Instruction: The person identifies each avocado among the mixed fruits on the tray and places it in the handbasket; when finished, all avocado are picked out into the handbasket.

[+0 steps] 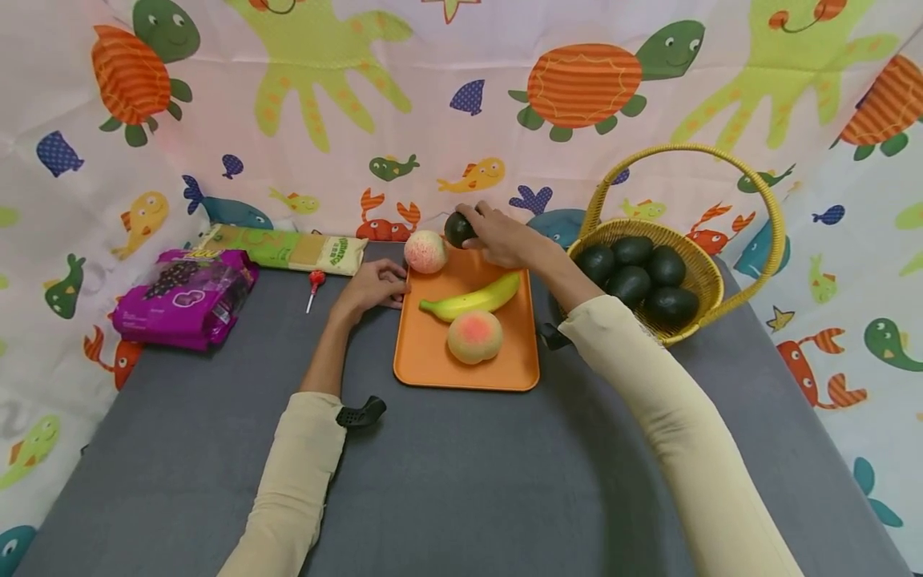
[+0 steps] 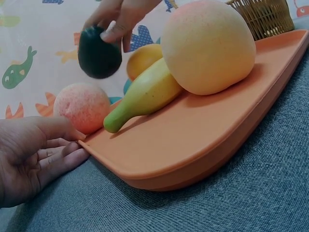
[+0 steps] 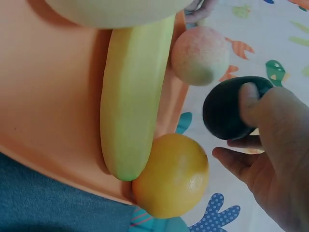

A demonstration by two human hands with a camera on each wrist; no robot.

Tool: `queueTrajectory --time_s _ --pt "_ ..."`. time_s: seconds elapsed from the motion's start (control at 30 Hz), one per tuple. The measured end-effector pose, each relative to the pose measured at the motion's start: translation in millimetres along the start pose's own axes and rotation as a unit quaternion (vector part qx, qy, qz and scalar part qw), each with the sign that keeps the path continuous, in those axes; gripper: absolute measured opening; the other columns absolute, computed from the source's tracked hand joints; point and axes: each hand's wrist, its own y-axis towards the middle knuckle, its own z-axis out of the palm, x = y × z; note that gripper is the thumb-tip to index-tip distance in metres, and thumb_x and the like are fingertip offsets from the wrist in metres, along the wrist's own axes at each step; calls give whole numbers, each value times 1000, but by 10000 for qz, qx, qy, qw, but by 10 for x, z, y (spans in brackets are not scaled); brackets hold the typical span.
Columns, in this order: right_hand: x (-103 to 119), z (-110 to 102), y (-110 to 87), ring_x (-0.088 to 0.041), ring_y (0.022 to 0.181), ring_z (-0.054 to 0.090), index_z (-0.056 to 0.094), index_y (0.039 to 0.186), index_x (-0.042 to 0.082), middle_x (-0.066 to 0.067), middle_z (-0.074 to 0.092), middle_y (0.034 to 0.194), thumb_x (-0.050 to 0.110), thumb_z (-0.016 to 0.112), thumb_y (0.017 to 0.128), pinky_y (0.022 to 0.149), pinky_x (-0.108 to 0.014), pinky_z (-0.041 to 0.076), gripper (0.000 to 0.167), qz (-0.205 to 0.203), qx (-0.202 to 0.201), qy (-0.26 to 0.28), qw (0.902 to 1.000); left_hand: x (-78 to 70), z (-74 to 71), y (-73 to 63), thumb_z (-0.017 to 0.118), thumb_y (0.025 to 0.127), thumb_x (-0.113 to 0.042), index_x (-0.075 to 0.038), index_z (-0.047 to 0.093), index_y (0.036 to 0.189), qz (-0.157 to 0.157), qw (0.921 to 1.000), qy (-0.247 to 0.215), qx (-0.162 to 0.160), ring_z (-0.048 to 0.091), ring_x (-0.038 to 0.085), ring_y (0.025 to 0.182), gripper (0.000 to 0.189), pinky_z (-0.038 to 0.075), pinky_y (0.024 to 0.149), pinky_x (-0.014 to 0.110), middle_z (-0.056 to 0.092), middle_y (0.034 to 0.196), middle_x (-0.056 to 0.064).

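Note:
My right hand (image 1: 501, 234) grips a dark green avocado (image 1: 458, 230) above the far end of an orange tray (image 1: 433, 365). At the tray's left edge, my left hand (image 1: 375, 284) holds the rim between thumb and fingers. A speckled pink peach (image 1: 425, 252) sits in the far left corner, just beside the held avocado. A yellow banana (image 1: 479, 299) with a green tip lies across the middle, and a larger peach (image 1: 475, 337) rests in front of it. In the right wrist view an orange (image 3: 174, 176) touches the banana's end; my right arm hides it from the head view.
Right of the tray stands a yellow wicker basket (image 1: 710, 280) with a tall handle, holding several avocados (image 1: 629, 284). On the left lie a purple bag (image 1: 187, 300), a long green-and-beige packet (image 1: 284, 248) and a red lollipop (image 1: 316, 280). A patterned cloth hangs behind the grey table (image 1: 469, 481).

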Motion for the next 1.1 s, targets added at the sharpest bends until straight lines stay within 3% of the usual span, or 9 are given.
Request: queueTrajectory --time_s 0.13,0.23,0.33,0.43,0.53,0.6,0.77,0.93,1.1 --pt "26 -23 -131 -46 138 50 19 162 0 -29 38 158 42 34 113 122 -55 41 66 374 -336 175 9986 11 18 -2 73 96 -13 3 58 131 -13 10000 -41 11 67 10 71 41 64 69 23 65 91 5" --pt "37 -85 -247 -45 139 50 25 158 -3 -28 41 156 50 31 112 122 -56 40 70 568 -633 415 9955 10 2 0 74 96 -14 2 59 131 -8 10000 9 -61 66 10 72 41 64 69 23 65 92 5" --pt "39 -150 -383 -39 122 56 33 149 -2 -25 49 139 54 39 110 108 -51 48 68 627 -1023 1127 9864 13 -19 -3 74 96 -14 2 60 130 0 9999 56 -124 66 10 72 41 64 68 23 65 92 6" --pt "22 -206 -539 -36 101 55 33 136 0 -23 51 119 51 48 108 89 -46 47 61 539 -1456 1778 9717 23 -33 -8 74 96 -14 3 60 130 -5 9999 38 -125 66 10 71 40 64 68 22 64 91 5" --pt "-8 -247 -707 -37 91 56 32 134 1 -24 53 112 50 49 108 81 -44 47 58 556 -1798 1854 9645 18 -40 9 73 96 -13 3 59 130 24 9999 -9 -115 67 9 71 40 64 69 23 65 91 5" --pt "-38 -276 -827 -37 96 58 34 141 2 -24 57 119 54 45 108 85 -46 50 62 720 -1903 1700 9642 12 -39 24 73 96 -13 3 59 130 72 9999 -57 -112 67 10 71 40 65 70 24 65 91 5" --pt "-127 -351 -1166 -39 114 58 38 156 11 -23 59 140 67 43 104 101 -57 51 76 1276 -1774 1118 9694 0 -36 64 73 96 -10 4 59 130 64 9997 -128 -177 66 9 71 39 65 69 24 65 91 6" --pt "-334 -438 -1603 -39 110 57 51 149 11 -22 62 133 70 51 100 91 -57 50 77 1632 -1660 615 9706 -45 20 121 72 96 -10 4 60 128 219 9995 -118 -177 67 10 71 37 65 69 24 66 91 6" --pt "-613 -500 -2026 -39 112 59 58 141 5 -24 64 131 60 67 96 92 -57 51 72 1720 -687 342 9821 -96 80 152 71 97 -10 2 60 127 99 9999 -43 -63 69 10 72 34 65 69 25 67 91 5"
